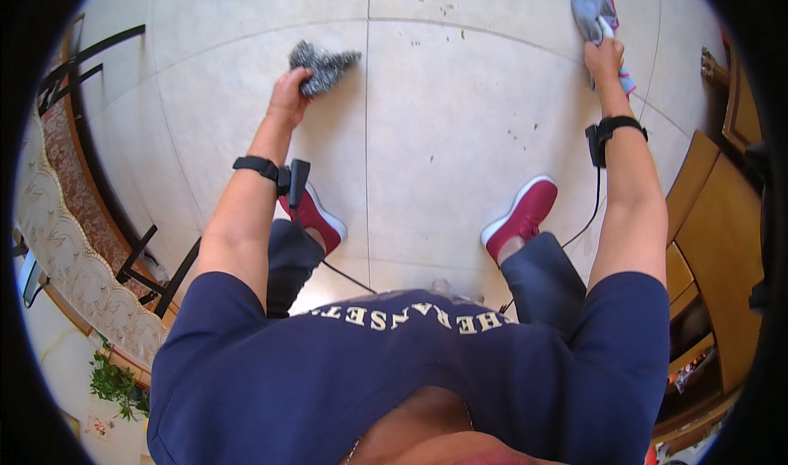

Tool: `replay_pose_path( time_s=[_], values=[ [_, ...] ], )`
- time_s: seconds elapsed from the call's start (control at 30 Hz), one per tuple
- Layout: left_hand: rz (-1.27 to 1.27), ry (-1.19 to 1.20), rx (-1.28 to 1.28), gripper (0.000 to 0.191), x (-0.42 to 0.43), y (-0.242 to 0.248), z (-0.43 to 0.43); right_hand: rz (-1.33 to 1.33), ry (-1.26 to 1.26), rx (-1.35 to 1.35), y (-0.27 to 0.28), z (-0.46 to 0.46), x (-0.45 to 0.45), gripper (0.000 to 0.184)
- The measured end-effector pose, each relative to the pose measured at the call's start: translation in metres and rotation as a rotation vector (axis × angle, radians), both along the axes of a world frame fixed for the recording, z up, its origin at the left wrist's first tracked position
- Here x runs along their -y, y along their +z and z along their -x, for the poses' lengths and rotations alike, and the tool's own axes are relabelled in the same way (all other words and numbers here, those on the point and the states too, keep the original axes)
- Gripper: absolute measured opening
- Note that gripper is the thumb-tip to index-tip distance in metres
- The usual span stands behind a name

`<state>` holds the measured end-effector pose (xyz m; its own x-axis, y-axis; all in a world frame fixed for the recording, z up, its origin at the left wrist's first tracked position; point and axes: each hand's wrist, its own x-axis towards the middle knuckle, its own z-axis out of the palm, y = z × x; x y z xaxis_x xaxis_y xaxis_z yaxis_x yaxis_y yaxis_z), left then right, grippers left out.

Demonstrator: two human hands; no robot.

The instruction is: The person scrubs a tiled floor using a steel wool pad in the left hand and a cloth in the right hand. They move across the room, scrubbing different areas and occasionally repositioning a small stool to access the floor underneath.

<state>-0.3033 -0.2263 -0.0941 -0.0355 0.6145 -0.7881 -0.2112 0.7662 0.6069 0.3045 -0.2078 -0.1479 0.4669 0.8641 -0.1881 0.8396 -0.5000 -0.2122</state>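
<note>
In my left hand (290, 95) is a crumpled, shaggy grey cloth (323, 68), pinched between thumb and fingers above the floor tiles. My right hand (606, 58) reaches out to the far right, its fist closed around a grey-blue cloth (588, 9) with red edging. Part of that cloth hangs below the fist, and a short white piece shows at the knuckles; what it is I cannot tell. Between the two hands, small dark crumbs (462, 34) lie scattered on the pale tiled floor (418, 95). More crumbs (512, 134) lie nearer to my feet.
My red shoes (523, 212) stand apart on the tiles. Along the left is a table with a lace-edged cloth (68, 268), black metal legs (154, 274) and a leafy plant (114, 382) beyond. Wooden furniture (714, 219) lines the right. Cabled black straps (255, 166) circle both forearms.
</note>
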Motion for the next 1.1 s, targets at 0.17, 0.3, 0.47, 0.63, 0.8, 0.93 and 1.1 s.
replay_pose_path(
  time_s=[0.17, 0.3, 0.47, 0.63, 0.8, 0.93, 1.1],
  values=[
    [-0.028, -0.034, -0.079, 0.014, 0.001, 0.007, -0.004, 0.023, -0.002, -0.007, 0.000, -0.001, 0.004, 0.055],
    [0.000, 0.009, -0.110, 0.014, 0.003, 0.002, -0.008, 0.027, -0.010, -0.016, -0.001, 0.001, 0.006, 0.055],
    [-0.024, 0.054, -0.143, 0.014, 0.008, -0.010, -0.004, 0.015, -0.031, 0.027, -0.004, -0.001, 0.005, 0.051],
    [-0.117, 0.164, -0.094, 0.012, 0.028, 0.013, -0.010, 0.105, -0.056, 0.032, 0.009, 0.014, -0.005, 0.050],
    [-0.098, 0.226, -0.079, 0.015, 0.083, 0.054, -0.015, 0.164, -0.108, -0.020, 0.037, 0.115, -0.033, 0.040],
    [-0.030, 0.242, -0.071, 0.016, 0.107, 0.070, -0.022, -0.003, 0.105, -0.057, 0.048, 0.202, -0.061, 0.035],
    [-0.022, 0.262, -0.050, 0.013, 0.126, 0.092, -0.031, -0.010, 0.693, -0.099, 0.069, 0.275, 0.004, 0.031]
  ],
)
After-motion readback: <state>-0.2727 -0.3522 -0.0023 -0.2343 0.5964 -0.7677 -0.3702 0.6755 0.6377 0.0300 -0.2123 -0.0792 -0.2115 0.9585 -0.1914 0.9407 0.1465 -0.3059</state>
